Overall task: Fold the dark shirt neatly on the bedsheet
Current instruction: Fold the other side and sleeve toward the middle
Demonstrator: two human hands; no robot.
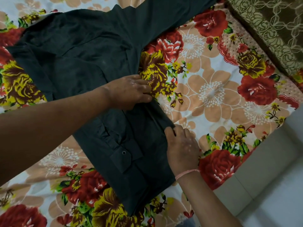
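The dark shirt (85, 59) lies spread on the floral bedsheet (213, 95), running from the upper middle down to the lower centre. A buttoned cuff lies across its lower part. One sleeve stretches off toward the top right. My left hand (131, 91) pinches the shirt's right edge at mid-frame, fingers closed on the cloth. My right hand (182, 148), with a pink thread at the wrist, grips the same edge lower down, at the corner of a folded strip.
A brown patterned blanket (268, 30) lies at the top right corner. The bed's edge runs along the lower right, with pale floor (270, 185) beyond it.
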